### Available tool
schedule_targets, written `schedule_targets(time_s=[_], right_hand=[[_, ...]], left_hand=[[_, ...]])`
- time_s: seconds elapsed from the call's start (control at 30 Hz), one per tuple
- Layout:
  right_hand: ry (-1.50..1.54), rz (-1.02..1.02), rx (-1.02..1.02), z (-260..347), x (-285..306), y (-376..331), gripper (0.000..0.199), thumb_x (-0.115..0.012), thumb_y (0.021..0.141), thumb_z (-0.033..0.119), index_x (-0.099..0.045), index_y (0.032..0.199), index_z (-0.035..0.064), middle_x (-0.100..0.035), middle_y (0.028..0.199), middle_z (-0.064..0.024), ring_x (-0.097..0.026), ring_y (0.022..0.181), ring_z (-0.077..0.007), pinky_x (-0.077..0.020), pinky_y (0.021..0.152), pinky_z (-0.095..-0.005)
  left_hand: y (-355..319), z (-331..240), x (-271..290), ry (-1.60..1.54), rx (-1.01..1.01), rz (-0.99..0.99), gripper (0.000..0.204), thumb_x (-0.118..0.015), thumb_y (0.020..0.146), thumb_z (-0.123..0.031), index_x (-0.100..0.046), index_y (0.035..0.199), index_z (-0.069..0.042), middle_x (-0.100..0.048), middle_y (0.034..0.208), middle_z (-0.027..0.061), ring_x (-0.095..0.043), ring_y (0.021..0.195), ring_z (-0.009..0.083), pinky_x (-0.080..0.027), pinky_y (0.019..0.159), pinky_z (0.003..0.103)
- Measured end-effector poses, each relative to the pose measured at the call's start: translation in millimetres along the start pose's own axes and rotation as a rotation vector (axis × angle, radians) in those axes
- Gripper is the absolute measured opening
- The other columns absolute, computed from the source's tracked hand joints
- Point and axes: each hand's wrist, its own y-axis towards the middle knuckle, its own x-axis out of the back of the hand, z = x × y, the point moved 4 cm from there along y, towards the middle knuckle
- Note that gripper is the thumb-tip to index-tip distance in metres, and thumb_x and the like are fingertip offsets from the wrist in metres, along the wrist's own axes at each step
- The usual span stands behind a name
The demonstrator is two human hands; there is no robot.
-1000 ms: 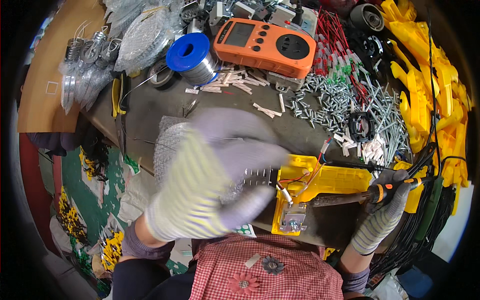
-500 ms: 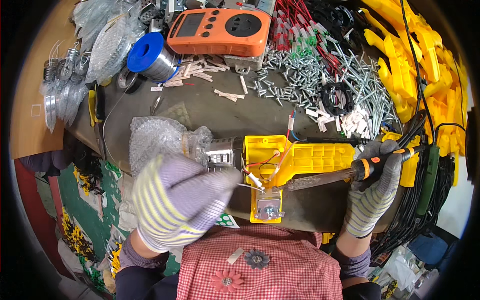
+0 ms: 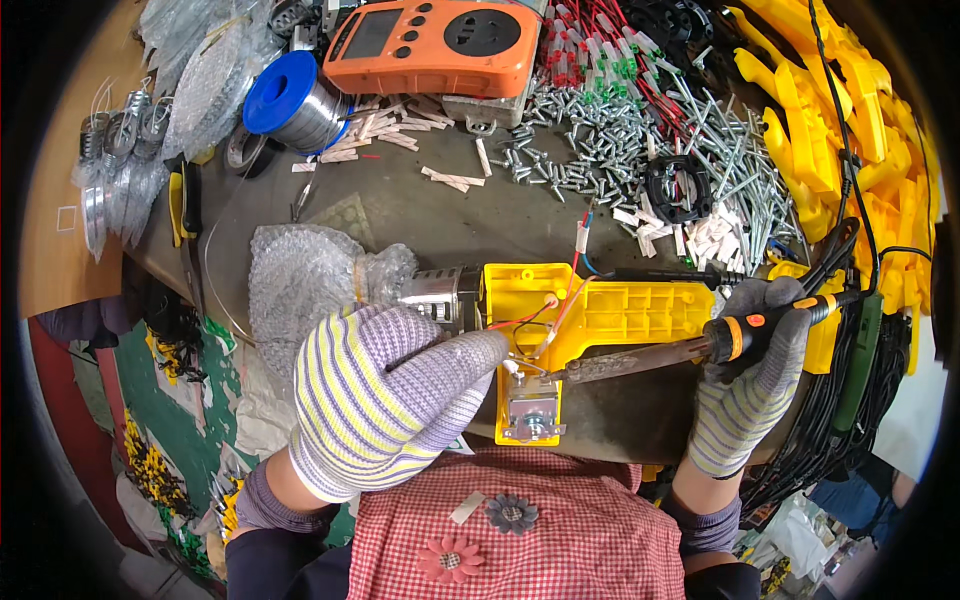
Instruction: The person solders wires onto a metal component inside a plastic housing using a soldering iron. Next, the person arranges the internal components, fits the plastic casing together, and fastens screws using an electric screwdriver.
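Cannot see between the fingertips (image 3: 492, 348) of the left hand (image 3: 395, 395). Cannot judge contact between soldering iron (image 3: 640, 360) tip and metal bracket (image 3: 533, 408): too small. Lose part of the bubble wrap (image 3: 300, 270) and silver cylinder (image 3: 435, 290) behind that hand, and part of the iron's handle (image 3: 724, 341) within the right hand (image 3: 755, 375). Cannot trace each wire (image 3: 567, 315) inside the yellow housing (image 3: 650, 312), too fine and crossed. See clear plastic packs (image 3: 215, 100) and heaped yellow mouldings (image 3: 815, 160) cut off by the top edge, the checked apron (image 3: 580, 530) by the bottom.
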Motion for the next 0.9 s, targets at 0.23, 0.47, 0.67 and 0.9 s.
schedule_targets(time_s=[0.23,0.47,0.67,0.9], right_hand=[[-0.040,-0.059,-0.013,0,0,-1,0.039,-0.055,0.101,0.048,-0.050,0.113,0.0114,-0.061,0.087,-0.0103,-0.053,0.059,-0.0087,-0.0403,0.045,-0.0188],[-0.083,-0.055,-0.009,4,3,-1,0.040,-0.056,0.101,0.048,-0.051,0.115,0.0111,-0.062,0.086,-0.0097,-0.055,0.058,-0.0101,-0.0426,0.046,-0.0199],[-0.066,-0.040,-0.030,0,4,-2,0.043,-0.059,0.098,0.050,-0.053,0.115,0.0105,-0.063,0.087,-0.0098,-0.057,0.063,-0.0128,-0.0467,0.052,-0.0240],[-0.052,0.009,0.037,-1,6,-3,0.042,-0.059,0.099,0.048,-0.053,0.115,0.0100,-0.063,0.091,-0.0104,-0.059,0.075,-0.0151,-0.0502,0.062,-0.0264]], left_hand=[[11,-9,3,0.062,-0.047,0.023,0.023,-0.081,0.065,-0.007,-0.078,0.086,-0.013,-0.054,0.065,0.0049,-0.055,0.058,0.0231,-0.049,0.059,0.036],[10,4,28,0.140,-0.026,-0.108,0.019,-0.079,0.070,-0.009,-0.076,0.088,-0.011,-0.063,0.080,0.0071,-0.062,0.071,0.0241,-0.050,0.074,0.036],[50,18,23,0.105,0.046,-0.182,0.024,-0.071,0.077,-0.001,-0.072,0.100,-0.004,-0.064,0.101,0.0112,-0.062,0.097,0.0247,-0.050,0.085,0.038],[73,1,-21,-0.300,0.143,-0.028,0.030,-0.074,0.084,-0.011,-0.072,0.112,-0.003,-0.069,0.101,0.0106,-0.066,0.084,0.0192,-0.054,0.078,0.031]])
